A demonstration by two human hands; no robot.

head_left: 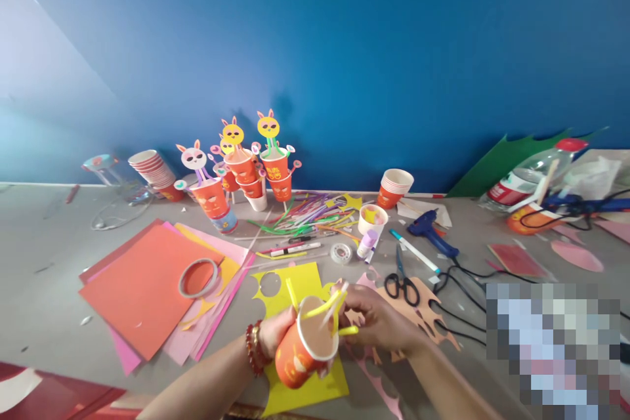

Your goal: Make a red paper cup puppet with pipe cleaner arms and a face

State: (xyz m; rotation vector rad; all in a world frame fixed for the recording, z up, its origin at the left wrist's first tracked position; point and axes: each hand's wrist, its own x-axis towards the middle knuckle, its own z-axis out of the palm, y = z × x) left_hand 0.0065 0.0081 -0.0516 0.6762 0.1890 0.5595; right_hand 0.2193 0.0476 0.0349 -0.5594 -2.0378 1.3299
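Observation:
My left hand [276, 333] is wrapped around an orange paper cup [294, 357], which tilts so that its open mouth faces me. Thin yellow stems [322, 307], like straws or pipe cleaners, stick out at the rim on both sides. Closed at the cup's right rim, my right hand [371, 315] pinches a pale stem [339, 302]; its fingertips are partly hidden behind the stems. Under both hands lies a yellow sheet [315, 275] with round cut-outs. Peach paper scraps [428, 315] lie right of it, with black-handled scissors [401, 279] on top.
Finished-looking cup figures with rabbit heads [193, 159] stand at the back left. Coloured paper sheets [152, 282] carry a tape ring [197, 277]. Colourful stems [319, 213] lie mid-table. A blue glue gun [433, 234] trails black cables on the right, near a plastic bottle [534, 174].

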